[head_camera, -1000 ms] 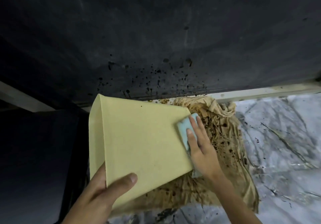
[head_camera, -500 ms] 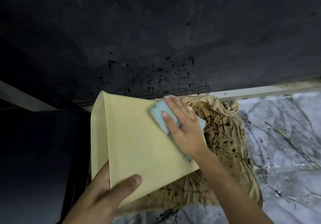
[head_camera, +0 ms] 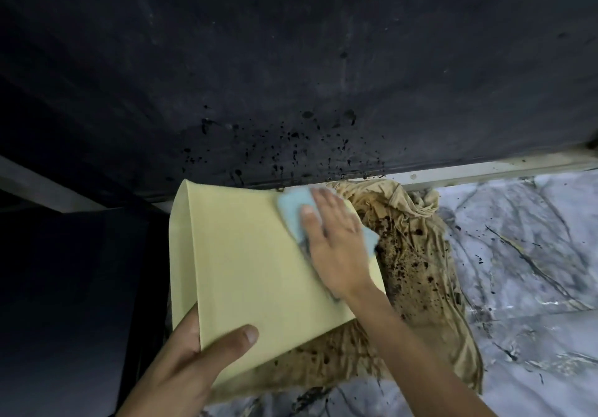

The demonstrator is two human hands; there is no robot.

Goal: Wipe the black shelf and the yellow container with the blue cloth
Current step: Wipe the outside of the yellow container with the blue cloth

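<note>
The yellow container point(head_camera: 255, 271) lies tilted in the middle of the view, its flat side facing up. My left hand point(head_camera: 191, 371) grips its near bottom corner, thumb on top. My right hand point(head_camera: 336, 242) presses the blue cloth point(head_camera: 293, 209) flat against the container's upper right part, fingers spread over the cloth. Only the cloth's left edge and a corner on the right show from under the hand. The black shelf point(head_camera: 291, 70) fills the top of the view, with dark splatter spots near its lower edge.
A crumpled tan rag point(head_camera: 417, 261) with dark stains lies under and to the right of the container. It rests on a grey marbled floor point(head_camera: 524, 255). A pale strip point(head_camera: 485, 169) runs along the shelf's base. Dark space lies at the left.
My right hand has slid the blue cloth from the container's right edge up and leftward to its upper part. My left hand has kept its grip on the container.
</note>
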